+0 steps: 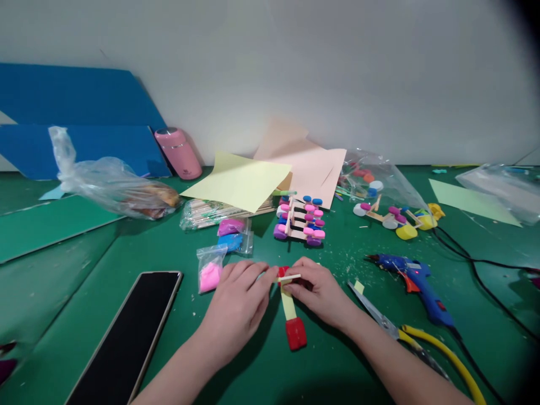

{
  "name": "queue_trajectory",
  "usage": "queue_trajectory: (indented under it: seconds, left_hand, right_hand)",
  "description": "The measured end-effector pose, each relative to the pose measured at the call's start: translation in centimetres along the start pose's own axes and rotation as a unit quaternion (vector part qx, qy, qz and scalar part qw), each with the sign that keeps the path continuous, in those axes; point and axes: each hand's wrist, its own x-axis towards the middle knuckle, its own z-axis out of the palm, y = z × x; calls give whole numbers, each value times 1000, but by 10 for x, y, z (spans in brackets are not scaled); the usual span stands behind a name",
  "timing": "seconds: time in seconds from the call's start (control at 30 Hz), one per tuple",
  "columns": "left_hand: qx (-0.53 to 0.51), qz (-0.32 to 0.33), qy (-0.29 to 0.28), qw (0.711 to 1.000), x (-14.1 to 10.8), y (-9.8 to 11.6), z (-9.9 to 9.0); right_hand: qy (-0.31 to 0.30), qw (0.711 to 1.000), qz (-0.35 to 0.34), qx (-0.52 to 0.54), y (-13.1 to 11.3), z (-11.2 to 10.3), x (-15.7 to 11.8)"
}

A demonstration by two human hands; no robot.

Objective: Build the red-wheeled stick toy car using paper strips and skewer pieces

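My left hand [240,298] and my right hand [318,289] meet at the front middle of the table. Between the right thumb and fingers is a short pale stick [291,278], lying crosswise. Left fingertips press together at the stick's other end, beside a red clay piece [283,271]; exactly what they pinch is partly hidden. A pale yellow strip [288,305] runs from there toward me, ending in a second red clay block [296,333] on the table. Bags of pink clay [210,278] and blue clay [230,242] lie just beyond my left hand.
On the right lie a blue glue gun [413,281] with its cord and yellow-handled scissors [375,312]. A phone [126,337] is at left. Behind stand small wheeled stick models [299,219], paper sheets [240,177], bagged sticks [223,212] and a pink bottle [179,153].
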Motion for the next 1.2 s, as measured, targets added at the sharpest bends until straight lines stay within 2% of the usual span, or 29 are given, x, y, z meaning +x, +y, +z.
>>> queue_trajectory:
  seconds: [0.1, 0.17, 0.6, 0.83, 0.97, 1.2]
  left_hand:
    - [-17, 12, -51, 998, 6, 2, -1]
    - [-22, 15, -58, 998, 9, 3, -1]
    - [-39, 29, 18, 999, 2, 0, 10]
    - [-81, -5, 47, 996, 1, 0, 12]
    - [-89, -18, 36, 995, 0, 2, 10]
    - [-32, -25, 2, 999, 3, 4, 13]
  right_hand:
    - [-1, 1000, -2, 0, 0, 0, 0]
    - [-1, 1000, -3, 0, 0, 1, 0]
    - [-10, 1000, -13, 3, -2, 0, 1]
    - [-12, 1000, -12, 7, -2, -1, 1]
    - [-13, 1000, -13, 12, -1, -1, 1]
    - [-12, 1000, -6, 11, -3, -1, 1]
